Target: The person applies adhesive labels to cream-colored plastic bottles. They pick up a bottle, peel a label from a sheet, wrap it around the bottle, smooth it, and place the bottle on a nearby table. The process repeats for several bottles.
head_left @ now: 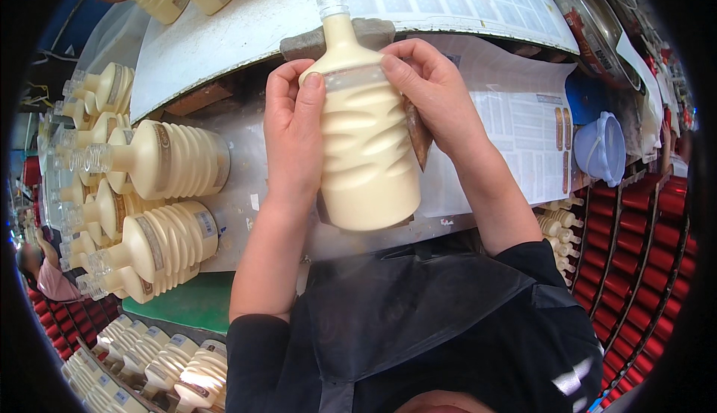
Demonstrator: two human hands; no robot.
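A cream-coloured bottle (pixel 370 159) with wavy ridges and a clear threaded glass neck lies in front of me, its neck pointing away. A clear, wet-looking strip (pixel 355 78) lies across its shoulder. My left hand (pixel 291 118) is closed at the left of the shoulder, thumb pressing near the strip's end. On the other side my right hand (pixel 433 88) is closed in the same way, thumb on the strip's right end. The fingers curl behind the bottle, so their tips are hidden. A brown, pointed piece (pixel 418 135) shows beside the bottle under my right hand.
Similar bottles with brown bands (pixel 183 160) are stacked at left; more stand at far left on the white table (pixel 246 17). A grey cloth (pixel 299 45) lies beyond my hands. Printed sheets (pixel 515 114), a pale blue bucket (pixel 601 148) and red racked items (pixel 635 264) are at right.
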